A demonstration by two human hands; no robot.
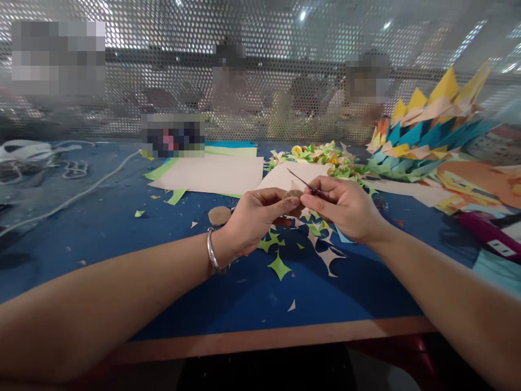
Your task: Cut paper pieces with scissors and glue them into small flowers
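Note:
My left hand (264,217), with a silver bangle on its wrist, pinches a small brownish round piece of paper (292,193) between thumb and fingers. Closed around slim dark scissors (300,180), my right hand (342,206) meets the left fingertips. The scissors' thin tip points up and to the left, while the handles are hidden in my fingers. Beside my left wrist lies a tan round disc (220,215). Below my hands are green paper offcuts (280,267) and pale pink ones (329,258) with curved edges.
Pale paper sheets (211,172) lie beyond my hands, next to a heap of small folded paper pieces (321,155). Layered pointed paper work (431,133) stands at right, near a purple object (488,231). A white cable (81,195) crosses the left. A perforated metal screen (277,65) closes the back.

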